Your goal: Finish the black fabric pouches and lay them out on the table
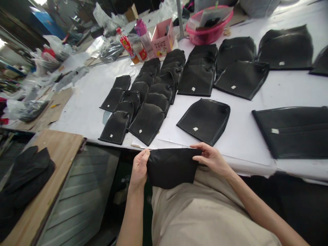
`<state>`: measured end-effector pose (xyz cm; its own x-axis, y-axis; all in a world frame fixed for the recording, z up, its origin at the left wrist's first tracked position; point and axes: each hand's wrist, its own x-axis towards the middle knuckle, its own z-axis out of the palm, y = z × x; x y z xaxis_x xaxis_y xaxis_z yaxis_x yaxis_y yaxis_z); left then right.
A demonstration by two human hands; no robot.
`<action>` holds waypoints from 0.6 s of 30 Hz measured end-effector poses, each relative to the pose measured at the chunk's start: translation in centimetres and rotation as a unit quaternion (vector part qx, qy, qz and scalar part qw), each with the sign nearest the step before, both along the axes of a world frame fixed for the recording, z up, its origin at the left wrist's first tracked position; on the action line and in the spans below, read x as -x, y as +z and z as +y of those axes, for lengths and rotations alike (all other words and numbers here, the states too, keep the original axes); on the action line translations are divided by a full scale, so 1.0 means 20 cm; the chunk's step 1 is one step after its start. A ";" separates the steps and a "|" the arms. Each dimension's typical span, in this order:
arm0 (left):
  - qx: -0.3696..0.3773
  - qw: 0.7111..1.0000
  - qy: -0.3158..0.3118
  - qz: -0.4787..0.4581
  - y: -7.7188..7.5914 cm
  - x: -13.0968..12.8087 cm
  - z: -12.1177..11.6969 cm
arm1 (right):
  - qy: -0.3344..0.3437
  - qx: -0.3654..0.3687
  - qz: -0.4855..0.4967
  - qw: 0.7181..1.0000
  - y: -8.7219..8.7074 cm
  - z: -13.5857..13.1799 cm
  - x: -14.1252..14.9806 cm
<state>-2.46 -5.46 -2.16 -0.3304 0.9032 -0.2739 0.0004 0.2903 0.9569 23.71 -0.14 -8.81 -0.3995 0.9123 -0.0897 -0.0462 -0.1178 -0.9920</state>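
Observation:
Between my two hands hangs a black fabric piece, its top edge stretched level at the table's front edge. My left hand pinches its left upper corner, thumb on top. At the right upper corner, my right hand grips the edge between thumb and fingers. Just beyond lies a single black panel with a small pale tag. Overlapping rows of similar black panels spread to the left and behind it. A wider black panel lies flat on the right.
The white-covered table carries a pink basket, a pink box, a red-labelled bottle and a purple-capped bottle at the back. At left, black cloth rests on a wooden board. Plastic bags lie farther off.

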 end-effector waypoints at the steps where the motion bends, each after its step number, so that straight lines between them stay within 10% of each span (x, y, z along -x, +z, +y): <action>1: -0.003 1.000 0.002 -0.003 0.00 0.00 0.00 | -0.006 0.004 -0.003 1.000 0.00 -0.01 0.00; 18: -0.026 0.998 0.005 0.056 -0.07 0.02 -0.03 | -0.065 -0.001 -0.047 0.997 0.00 -0.03 0.03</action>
